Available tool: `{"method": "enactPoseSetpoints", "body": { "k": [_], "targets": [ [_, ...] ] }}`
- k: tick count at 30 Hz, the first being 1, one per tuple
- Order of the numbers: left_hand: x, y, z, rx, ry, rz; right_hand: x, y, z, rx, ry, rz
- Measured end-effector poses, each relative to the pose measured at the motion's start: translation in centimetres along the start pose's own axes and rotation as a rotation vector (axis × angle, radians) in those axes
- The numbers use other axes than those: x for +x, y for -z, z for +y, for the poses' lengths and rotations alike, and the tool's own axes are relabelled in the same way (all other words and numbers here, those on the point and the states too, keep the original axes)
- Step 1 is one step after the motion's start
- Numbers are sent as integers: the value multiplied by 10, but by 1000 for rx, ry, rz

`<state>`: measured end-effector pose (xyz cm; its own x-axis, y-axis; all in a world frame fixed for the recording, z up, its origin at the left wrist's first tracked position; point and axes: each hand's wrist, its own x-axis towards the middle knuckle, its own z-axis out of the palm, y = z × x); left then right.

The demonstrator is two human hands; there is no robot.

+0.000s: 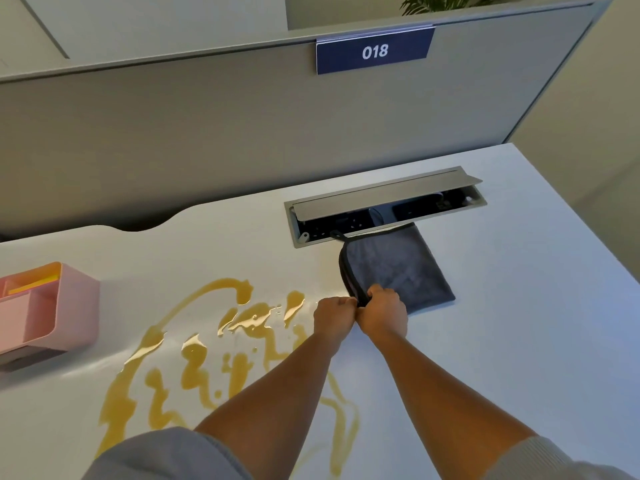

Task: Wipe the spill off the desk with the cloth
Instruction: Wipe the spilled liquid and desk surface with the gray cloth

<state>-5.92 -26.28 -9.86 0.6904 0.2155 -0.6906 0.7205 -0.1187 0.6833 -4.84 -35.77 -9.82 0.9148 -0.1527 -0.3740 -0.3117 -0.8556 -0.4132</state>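
The grey cloth (pixel 398 265) lay folded on the desk (pixel 519 306), just right of the amber spill (pixel 194 348). Both hands, left hand (pixel 334 318) and right hand (pixel 382 313), pinched its near-left edge; lifting it clear before wiping seemed wise, since the open cable tray (pixel 384 206) touched it.

The desk (pixel 502 341) had a smooth white top with a soft sheen, and the amber spill (pixel 194 358) lay wet and glossy on it. The cloth (pixel 398 265) was matt grey plush with a dark stitched hem. The cable tray (pixel 384 202) looked like brushed grey metal, the organiser (pixel 52 306) smooth pink plastic.
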Motion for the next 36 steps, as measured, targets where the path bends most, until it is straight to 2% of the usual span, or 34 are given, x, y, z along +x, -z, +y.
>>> {"method": "enactPoseSetpoints", "body": {
  "k": [5,10,13,19,21,28,33,36],
  "targets": [
    [-1,-5,-7,-255,149,-19,-14,4,6,139,-3,32],
    [-18,-1,-15,-379,181,-131,-36,0,15,196,43,4],
    [-30,4,-22,-316,180,-70,-50,-1,20,198,61,44],
    [-58,19,-49,-68,131,-131,-62,-7,22,135,58,323],
    [-68,24,-63,-35,145,-155,-64,-12,24,50,82,292],
    [-95,62,-116,125,360,-361,-97,-53,45,-285,244,67],
    [-111,76,-141,214,416,-469,-138,-89,62,-370,352,79],
    [-124,85,-162,284,401,-470,-163,-110,63,-384,376,128]
  ]
}}
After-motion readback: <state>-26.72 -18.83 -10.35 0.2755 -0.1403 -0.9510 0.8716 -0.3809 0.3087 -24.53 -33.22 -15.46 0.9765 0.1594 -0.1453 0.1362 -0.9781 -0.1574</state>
